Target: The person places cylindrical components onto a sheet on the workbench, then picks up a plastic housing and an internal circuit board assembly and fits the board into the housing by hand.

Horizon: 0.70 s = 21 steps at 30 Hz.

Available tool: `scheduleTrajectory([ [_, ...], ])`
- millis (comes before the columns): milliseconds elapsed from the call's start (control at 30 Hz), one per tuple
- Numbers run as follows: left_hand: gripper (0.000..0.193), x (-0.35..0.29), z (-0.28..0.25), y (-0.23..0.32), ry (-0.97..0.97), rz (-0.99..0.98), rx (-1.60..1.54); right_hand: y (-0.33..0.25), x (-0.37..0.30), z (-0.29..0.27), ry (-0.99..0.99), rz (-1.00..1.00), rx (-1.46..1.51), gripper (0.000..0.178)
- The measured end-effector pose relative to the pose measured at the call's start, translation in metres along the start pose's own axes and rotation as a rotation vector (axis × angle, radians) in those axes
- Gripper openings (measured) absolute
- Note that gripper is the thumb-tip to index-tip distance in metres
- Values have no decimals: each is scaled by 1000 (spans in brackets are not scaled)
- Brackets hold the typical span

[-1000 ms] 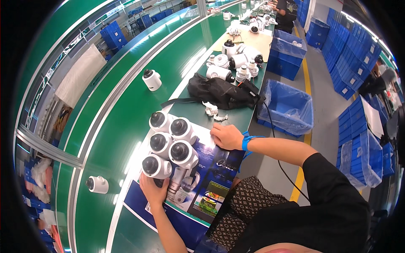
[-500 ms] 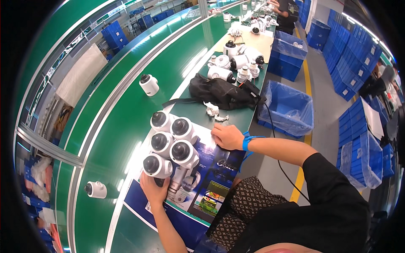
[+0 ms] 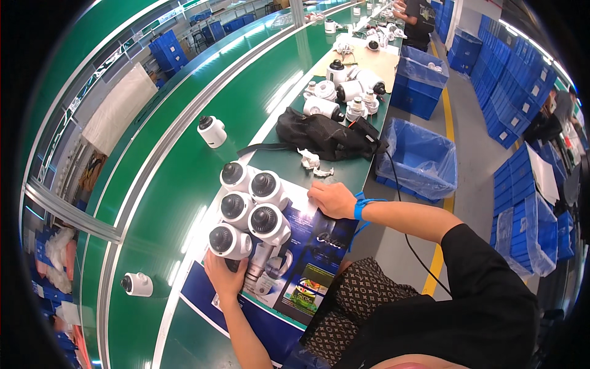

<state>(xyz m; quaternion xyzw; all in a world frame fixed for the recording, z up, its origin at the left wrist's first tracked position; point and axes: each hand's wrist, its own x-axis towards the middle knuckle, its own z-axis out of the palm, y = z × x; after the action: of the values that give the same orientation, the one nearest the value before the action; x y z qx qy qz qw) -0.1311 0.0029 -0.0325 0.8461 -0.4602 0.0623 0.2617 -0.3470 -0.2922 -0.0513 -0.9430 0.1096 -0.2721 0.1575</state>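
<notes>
So the two loose white units [image 3: 212,131] out on the belt have slid a bit toward the near left since the earlier shots, while both hands stay pretty much put. Biggest thing here is that long green belt [image 3: 166,203], curving along the person's left. Next to it runs the dark green table [image 3: 347,169], and past its right edge there's a blue bin [image 3: 424,138] with a clear plastic liner.

On the near part of the table is a dark blue printed sheet [image 3: 307,258], and beyond it a black bag [image 3: 319,132]. The main bunch, five white units [image 3: 236,207] with ribbed black tops, is packed together on the left part of the sheet, tops up and tilted a little.

Left hand [image 3: 224,277] is cupped against the base of the nearest unit [image 3: 227,241]; some fingers are hidden, so can't tell if it's actually squeezing. Right hand [image 3: 333,200] sits at the sheet's far right corner, fingers bent; can't tell if they're pinching anything. Smaller stuff: a crumpled white wad [image 3: 310,161] near the bag, plus a blue wristband [image 3: 359,206] on the right wrist.
</notes>
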Motion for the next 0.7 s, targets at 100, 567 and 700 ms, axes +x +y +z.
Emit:
scheduleTrajectory([
  [100,76,-1,1,-1,23,-6,0,0,0,0,-6,0,-6,12],
  [567,77,-1,0,0,13,5,3,-3,0,-3,-32,41,5,19],
  [700,78,-1,1,-2,12,3,8,-1,-1,0,10,53,33,22],
])
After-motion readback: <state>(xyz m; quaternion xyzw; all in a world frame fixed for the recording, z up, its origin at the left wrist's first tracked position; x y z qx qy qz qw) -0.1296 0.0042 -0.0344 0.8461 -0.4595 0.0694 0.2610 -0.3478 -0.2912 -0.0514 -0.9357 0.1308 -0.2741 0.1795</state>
